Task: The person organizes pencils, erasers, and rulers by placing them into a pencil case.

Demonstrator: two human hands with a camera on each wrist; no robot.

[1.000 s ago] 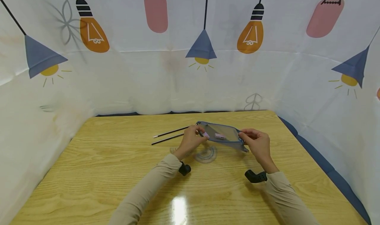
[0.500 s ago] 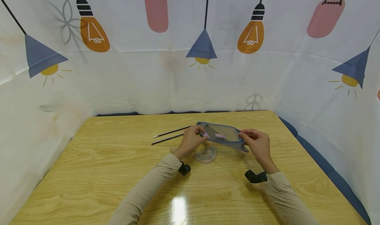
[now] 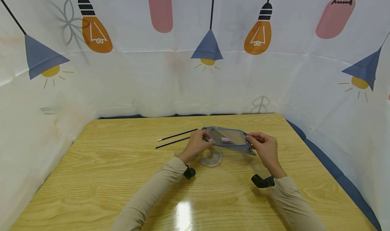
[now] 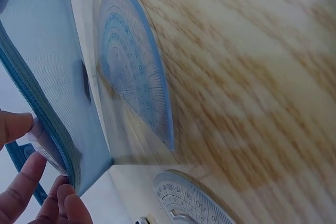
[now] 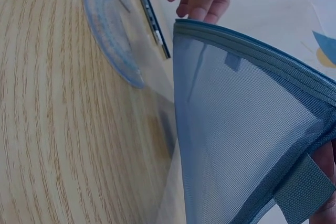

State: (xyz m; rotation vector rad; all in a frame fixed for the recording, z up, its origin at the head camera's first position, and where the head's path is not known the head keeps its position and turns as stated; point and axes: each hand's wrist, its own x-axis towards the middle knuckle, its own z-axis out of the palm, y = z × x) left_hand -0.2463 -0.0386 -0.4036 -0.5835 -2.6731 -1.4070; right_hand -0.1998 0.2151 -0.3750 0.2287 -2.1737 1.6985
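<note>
A blue-edged mesh zip pouch is held up over the table, its mouth gaping. My right hand grips the pouch's right end between thumb and fingers. At the left end, my left hand pinches a small pale lilac eraser at the zip opening; the left wrist view has thumb and fingers about it. A second pinkish block, likely another eraser, shows within the pouch. In the right wrist view the mesh side covers most of the right hand.
A clear protractor lies below the pouch. Another clear scaled piece is partly hidden by the left hand in the head view. Two dark pencils, an upper pencil and a lower pencil, lie left on the wooden table.
The pouch's far rim has sunk slightly at the left, and its mouth looks a little narrower there. Both hands stay nearly in place.
</note>
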